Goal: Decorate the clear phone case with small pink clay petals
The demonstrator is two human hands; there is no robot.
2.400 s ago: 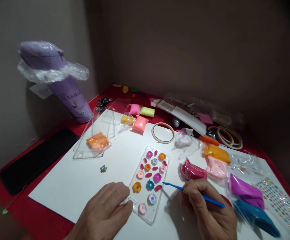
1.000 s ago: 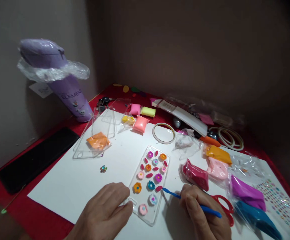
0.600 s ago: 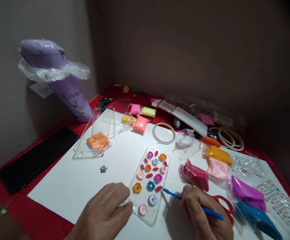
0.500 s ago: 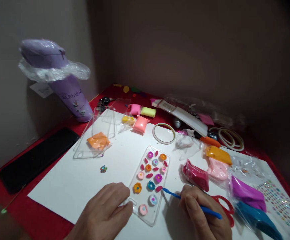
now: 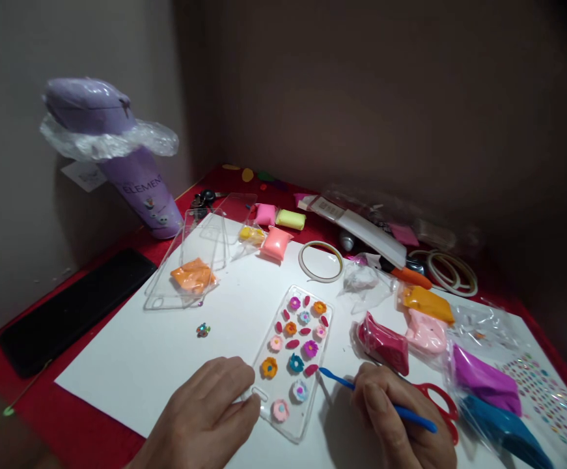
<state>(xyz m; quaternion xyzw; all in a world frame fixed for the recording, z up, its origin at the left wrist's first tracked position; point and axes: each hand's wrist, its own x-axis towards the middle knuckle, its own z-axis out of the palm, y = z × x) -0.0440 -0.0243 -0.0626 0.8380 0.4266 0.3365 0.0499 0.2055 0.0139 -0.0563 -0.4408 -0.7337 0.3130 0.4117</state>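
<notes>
A clear phone case [image 5: 290, 425] lies on the white sheet, decorated with several small clay flowers and dark pink petal-shaped pieces. At its lower left edge my left hand [image 5: 209, 410] is closed, thumb and fingers on the case's corner. My right hand [image 5: 395, 410] pinches a blue modelling tool [image 5: 334, 377] like a pen. The tool's thin tip points at a dark pink petal [image 5: 311, 370] near the case's right edge; whether it touches is too fine to tell. Red-handled scissors [image 5: 442, 394] lie partly hidden behind my right hand.
Bagged clay in dark pink [image 5: 383, 344], purple [image 5: 485, 381] and blue [image 5: 505, 430] lies at right beside a gem sticker sheet [image 5: 551, 397]. Tape [image 5: 321, 262] rests behind the case. More clear cases [image 5: 166, 302], a black phone [image 5: 75, 312] and a purple tumbler [image 5: 141, 189] stand left.
The blue tool in my right hand has shifted very slightly to the right. My left hand and the case stay as they were.
</notes>
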